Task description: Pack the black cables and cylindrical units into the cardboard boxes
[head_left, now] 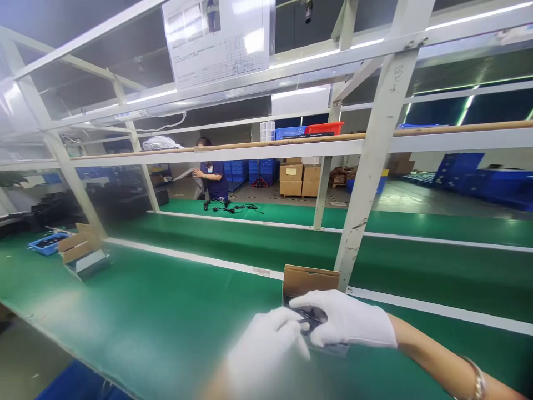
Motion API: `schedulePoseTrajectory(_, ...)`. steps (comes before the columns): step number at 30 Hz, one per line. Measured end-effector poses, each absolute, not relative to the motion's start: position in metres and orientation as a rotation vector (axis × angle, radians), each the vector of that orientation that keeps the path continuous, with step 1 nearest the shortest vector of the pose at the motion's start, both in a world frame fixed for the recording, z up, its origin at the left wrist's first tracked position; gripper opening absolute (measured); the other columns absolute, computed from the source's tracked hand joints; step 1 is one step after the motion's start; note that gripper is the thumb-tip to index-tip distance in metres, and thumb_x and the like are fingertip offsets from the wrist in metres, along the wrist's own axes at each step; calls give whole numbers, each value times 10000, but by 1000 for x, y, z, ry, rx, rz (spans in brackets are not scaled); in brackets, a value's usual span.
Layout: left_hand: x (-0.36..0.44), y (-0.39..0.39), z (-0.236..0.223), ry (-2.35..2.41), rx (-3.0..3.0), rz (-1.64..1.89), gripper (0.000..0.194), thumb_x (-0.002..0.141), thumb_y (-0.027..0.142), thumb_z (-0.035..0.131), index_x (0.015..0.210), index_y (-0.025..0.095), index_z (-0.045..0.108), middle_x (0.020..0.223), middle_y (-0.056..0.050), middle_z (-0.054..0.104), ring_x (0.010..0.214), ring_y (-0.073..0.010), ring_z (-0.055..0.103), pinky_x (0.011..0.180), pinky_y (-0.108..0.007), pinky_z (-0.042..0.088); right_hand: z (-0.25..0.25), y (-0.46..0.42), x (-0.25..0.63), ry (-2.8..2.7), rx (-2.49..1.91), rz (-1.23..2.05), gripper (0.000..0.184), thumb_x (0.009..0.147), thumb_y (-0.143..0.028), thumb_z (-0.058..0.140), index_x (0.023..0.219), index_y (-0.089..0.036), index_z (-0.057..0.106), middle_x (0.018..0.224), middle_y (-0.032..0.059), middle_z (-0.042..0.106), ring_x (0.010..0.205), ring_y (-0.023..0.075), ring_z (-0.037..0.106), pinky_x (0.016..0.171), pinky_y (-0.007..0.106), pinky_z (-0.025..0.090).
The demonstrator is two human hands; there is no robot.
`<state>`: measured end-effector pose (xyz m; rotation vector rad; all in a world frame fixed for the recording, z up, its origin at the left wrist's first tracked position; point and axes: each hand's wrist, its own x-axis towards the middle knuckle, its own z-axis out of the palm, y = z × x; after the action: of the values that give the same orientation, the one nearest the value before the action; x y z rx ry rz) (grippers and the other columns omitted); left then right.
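Note:
Both my hands wear white gloves and meet over a small open cardboard box (310,279) on the green belt (166,300). My right hand (345,321) lies across the box's opening, its fingers curled on a dark item (310,320) inside. My left hand (266,350) is blurred and close to the camera, its fingers bent toward the same dark item. The box's brown flap stands upright behind my hands. The lower part of the box is hidden by my gloves.
A second open cardboard box (81,253) sits at the left of the belt, with a blue tray (48,243) behind it. A white frame post (370,166) rises just behind my box. Across the far belt a person (212,175) works near black cables (233,208). Cartons and blue crates stand beyond.

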<state>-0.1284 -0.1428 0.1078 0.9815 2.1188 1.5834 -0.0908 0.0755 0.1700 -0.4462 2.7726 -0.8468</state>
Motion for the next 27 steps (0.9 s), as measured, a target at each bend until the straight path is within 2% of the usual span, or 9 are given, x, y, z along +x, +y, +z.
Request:
schedulePoseTrajectory(3,-143,-117,114,2365,1015,1623,292,893,409,464,837,258,708,891,-23,709,867,-196,591,874,-333,442,169,73,-84,2955,-207,-845,241,761,-292,559,972,-219,651,883,-8,685,782,175,611,678,253,435)
schedulePoseTrajectory(6,-158,-86,106,2514,1003,1671,340,922,402,399,965,242,695,1059,-63,694,1043,-243,554,1020,-414,355,163,83,-83,3090,116,-831,176,814,-328,501,912,-200,572,792,17,667,697,183,599,622,281,428)
schedulePoseTrajectory(8,-162,-66,99,2454,1034,1674,377,946,413,344,1019,238,669,1110,-61,687,1052,-232,564,1003,-402,387,161,88,-81,3007,205,-995,139,827,-329,481,883,-206,511,747,18,668,671,186,616,617,286,451)
schedulePoseTrajectory(11,-158,-46,93,2256,1138,1612,525,977,442,164,989,196,628,995,-67,696,920,-187,618,872,-339,489,159,91,-80,2852,208,-1311,125,839,-314,464,909,-212,481,781,24,700,726,189,662,699,290,503)
schedulePoseTrajectory(13,-155,-40,94,2120,1215,1510,552,977,453,113,1029,175,587,930,-59,684,789,-155,634,764,-299,525,155,95,-80,2904,253,-1307,126,834,-317,468,899,-215,500,824,34,707,777,200,667,721,296,511)
schedulePoseTrajectory(17,-165,-40,98,2057,1329,1232,353,886,419,472,1168,214,531,1030,-32,668,795,-164,626,732,-293,508,137,113,-86,3137,315,-1093,282,795,-280,500,1060,-214,568,1041,72,692,950,232,639,802,322,504)
schedulePoseTrajectory(20,-184,-41,97,2110,1422,997,357,872,420,469,1160,232,565,1104,-50,659,924,-237,612,805,-359,475,125,130,-88,3240,36,-920,401,827,-261,486,1219,-219,555,1241,88,615,1113,231,577,946,338,446)
schedulePoseTrajectory(24,-206,-36,89,2106,1576,693,400,866,481,466,1203,300,586,1146,-22,669,999,-260,608,862,-372,453,112,141,-91,3133,-109,-426,255,857,-236,495,1046,-222,666,1011,60,688,911,221,638,789,317,469)
schedulePoseTrajectory(27,-215,-31,75,2099,1642,484,425,832,515,509,1186,307,620,1162,-33,672,1027,-272,616,856,-359,468,96,136,-102,3014,-96,105,195,824,-249,583,951,-187,717,888,92,708,834,248,647,694,314,441)
